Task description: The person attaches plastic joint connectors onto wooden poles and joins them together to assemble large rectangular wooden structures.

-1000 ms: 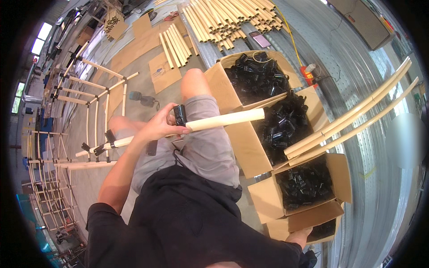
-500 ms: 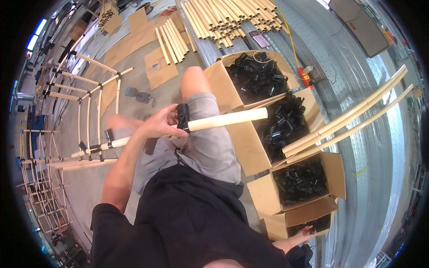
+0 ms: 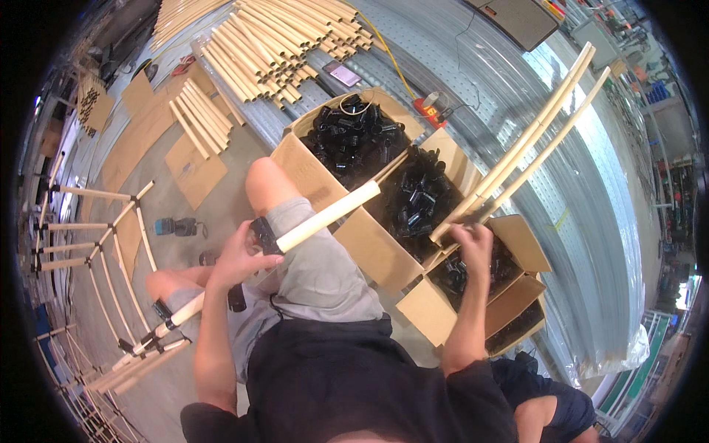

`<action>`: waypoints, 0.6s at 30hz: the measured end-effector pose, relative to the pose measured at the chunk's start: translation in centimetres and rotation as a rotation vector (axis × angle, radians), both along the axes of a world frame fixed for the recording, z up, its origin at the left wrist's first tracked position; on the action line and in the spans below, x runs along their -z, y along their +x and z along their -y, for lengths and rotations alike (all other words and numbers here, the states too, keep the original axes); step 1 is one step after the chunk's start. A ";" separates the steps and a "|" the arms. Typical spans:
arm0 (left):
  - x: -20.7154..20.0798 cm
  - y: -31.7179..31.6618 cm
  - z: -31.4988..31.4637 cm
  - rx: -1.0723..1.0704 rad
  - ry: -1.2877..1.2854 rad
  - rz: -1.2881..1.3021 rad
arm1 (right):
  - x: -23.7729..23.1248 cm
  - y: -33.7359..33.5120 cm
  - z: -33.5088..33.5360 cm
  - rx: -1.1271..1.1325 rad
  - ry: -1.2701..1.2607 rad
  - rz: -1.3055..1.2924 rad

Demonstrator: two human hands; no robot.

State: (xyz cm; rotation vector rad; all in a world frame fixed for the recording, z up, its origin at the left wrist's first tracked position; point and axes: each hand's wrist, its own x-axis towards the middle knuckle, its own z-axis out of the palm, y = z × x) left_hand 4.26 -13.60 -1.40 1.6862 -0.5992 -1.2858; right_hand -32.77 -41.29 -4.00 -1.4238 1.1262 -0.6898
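Note:
A long cream tube (image 3: 329,218) lies across my lap, slanting up to the right. My left hand (image 3: 240,258) grips the black pipe connector (image 3: 264,236) fitted around it, thumb along the lower side. Another black connector (image 3: 163,310) sits farther down by my left knee. My right hand (image 3: 474,247) is raised over the third cardboard box, fingers closed. A small dark piece shows blurred at its fingertips, too smeared to name. Black connectors (image 3: 417,199) fill the box just beyond that hand.
Open boxes of black connectors (image 3: 354,136) line my right side. Long cream tubes (image 3: 532,133) lean across them. Cut tubes (image 3: 273,44) are piled ahead. A tube frame (image 3: 111,229) stands left, near a power tool (image 3: 177,227). Another person's arm (image 3: 538,417) shows at lower right.
My right hand has come up from the smallest box to above the third one, its fingers now closed. The view has turned right. My left hand still grips the connector.

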 end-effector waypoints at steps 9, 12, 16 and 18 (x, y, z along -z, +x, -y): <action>0.8 3.0 -1.3 -0.026 0.039 0.032 | 2.0 16.4 -0.2 -0.326 -0.051 -0.419; 1.4 3.6 -1.9 -0.035 -0.007 0.065 | 1.4 18.7 -0.7 -0.376 -0.067 -0.350; 0.7 4.5 -1.6 -0.023 0.003 0.044 | 1.5 20.5 -0.9 -0.405 -0.077 -0.410; 0.9 4.9 -1.9 -0.004 -0.002 0.069 | 1.1 21.0 -0.8 -0.414 -0.088 -0.421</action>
